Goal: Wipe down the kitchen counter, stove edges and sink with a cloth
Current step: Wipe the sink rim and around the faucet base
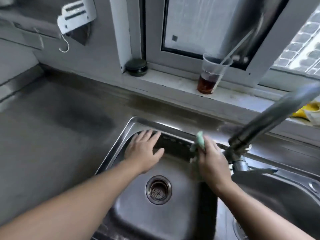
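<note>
Cloth [200,139] clutched in right hand [212,161] at sink [121,135] rim, left hand [144,151] flat, no writing legible

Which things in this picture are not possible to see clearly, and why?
Head view only:
- Cloth: mostly hidden by the right hand that holds it; its size is unclear.
- Right basin: cut off by the frame edge.
- Tap: blurred; its spout end is out of frame.
- Yellow item on the sill: cut off, cannot be identified.
- Left hand: fingertips blurred at the sink wall.
</note>
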